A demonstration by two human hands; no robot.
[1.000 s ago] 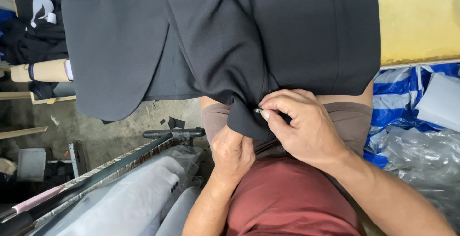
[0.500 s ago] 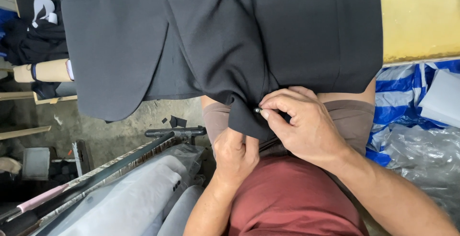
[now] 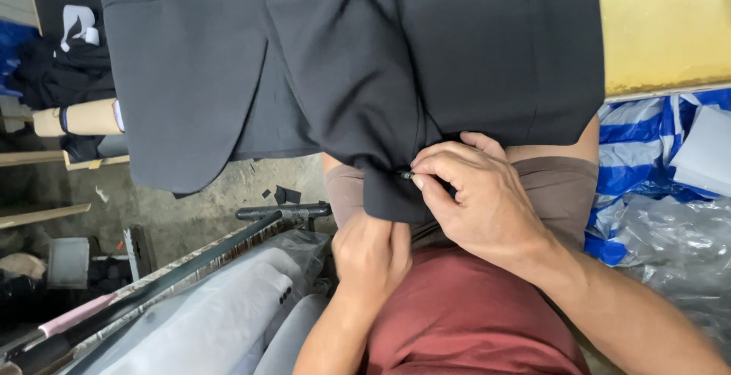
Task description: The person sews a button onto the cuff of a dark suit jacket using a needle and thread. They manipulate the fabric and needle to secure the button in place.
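Observation:
A dark suit jacket (image 3: 343,63) hangs down in front of me and fills the upper middle of the head view. Its sleeve (image 3: 381,154) ends near my lap. My left hand (image 3: 371,257) grips the sleeve's cuff from below. My right hand (image 3: 480,196) pinches a small dark button (image 3: 406,175) at the cuff's edge with thumb and forefinger. Below the hands lie my brown shorts (image 3: 556,192) and red shirt (image 3: 464,322).
A rack with a black bar (image 3: 282,212) holds pale grey garments in clear plastic (image 3: 221,314) at the lower left. Blue-and-white sheeting and plastic bags (image 3: 655,207) lie at the right. A yellow surface (image 3: 662,25) is at the upper right. Dark clothes (image 3: 61,70) are piled at the left.

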